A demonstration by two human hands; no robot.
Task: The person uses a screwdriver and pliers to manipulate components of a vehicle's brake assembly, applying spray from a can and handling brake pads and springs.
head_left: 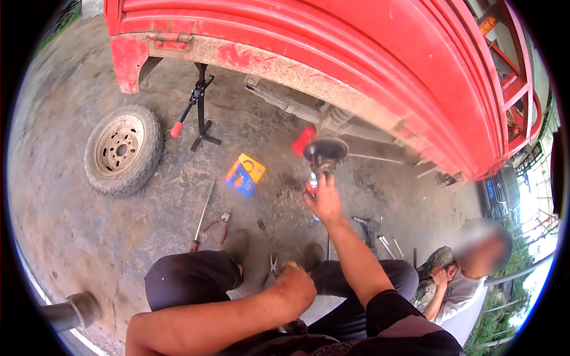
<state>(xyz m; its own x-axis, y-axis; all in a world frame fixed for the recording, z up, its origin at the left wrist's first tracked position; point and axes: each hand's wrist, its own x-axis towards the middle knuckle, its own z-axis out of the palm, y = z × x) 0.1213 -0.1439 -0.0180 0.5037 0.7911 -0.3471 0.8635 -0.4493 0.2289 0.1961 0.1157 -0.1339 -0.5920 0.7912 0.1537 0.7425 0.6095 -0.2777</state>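
My right hand [326, 202] reaches forward, its fingers pinched at the front of the wheel hub [326, 165] under the red vehicle. Behind the hub is a dark round brake part [326, 149]. A red, white and blue can [312, 182] is partly hidden behind this hand, close to the thumb. My left hand [297, 289] is closed in a fist in front of my lap; its fingers' inner side is hidden. Beside it, a pair of pliers [272, 266] points its jaws away from me, the handles partly behind my wrist; whether I hold them cannot be told.
The red vehicle body [332, 47] overhangs the work. A removed wheel [122, 149] and black stand [202, 118] are left; a yellow-blue box [244, 174], screwdriver [205, 207], second pliers [217, 225] and wrenches [389, 246] lie on the floor. Another person [454, 273] sits at right.
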